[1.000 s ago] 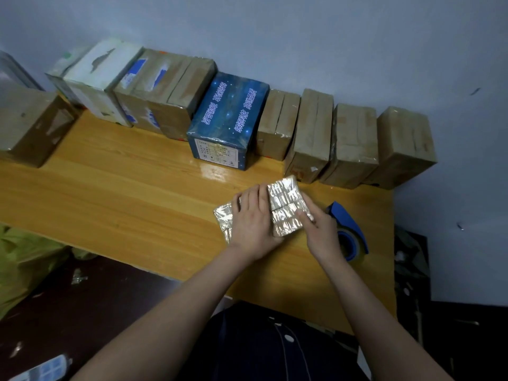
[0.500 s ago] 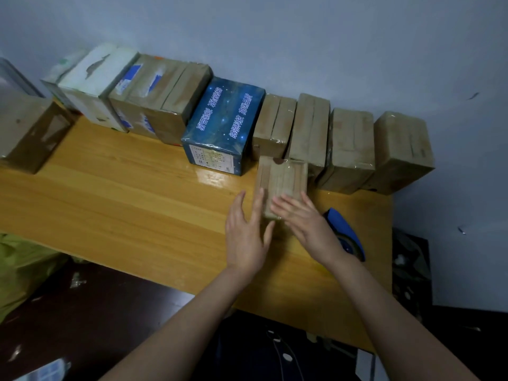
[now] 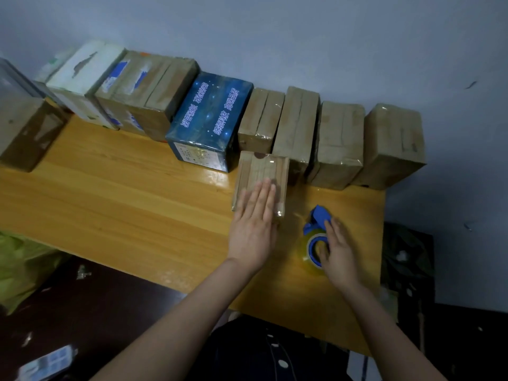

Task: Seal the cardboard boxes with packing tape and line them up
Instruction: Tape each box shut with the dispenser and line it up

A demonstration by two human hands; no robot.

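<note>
Brown cardboard under a skin of clear, glossy tape makes up the small box (image 3: pixel 262 171), a squat block that catches the light along its crinkled edges. It lies on the varnished orange wooden bench (image 3: pixel 123 204), just in front of the row of boxes (image 3: pixel 339 138) standing against the grey wall (image 3: pixel 302 37) and touching or nearly touching the nearest of them. The left hand (image 3: pixel 254 232) rests flat on the box's near half, fingers straight and close together, its grip fully open and only pressing down on the top. To its right, apart from the box, sits the tape dispenser (image 3: pixel 316 215): a blue plastic frame carrying a yellowish translucent roll with a blue core. The right hand (image 3: pixel 341 257) covers it, thumb tucked into the core and fingers laid over the roll towards the blue frame, a loose grip closed on the dispenser. In the row, most boxes are plain taped cardboard with soft, wrinkled wrapping. One is a dark blue printed box (image 3: pixel 211 116) speckled like a night sky with pale lettering, and further left stands a white box (image 3: pixel 82 75) with a torn face. A green bag (image 3: pixel 22 268) slumps below the bench's left end.
</note>
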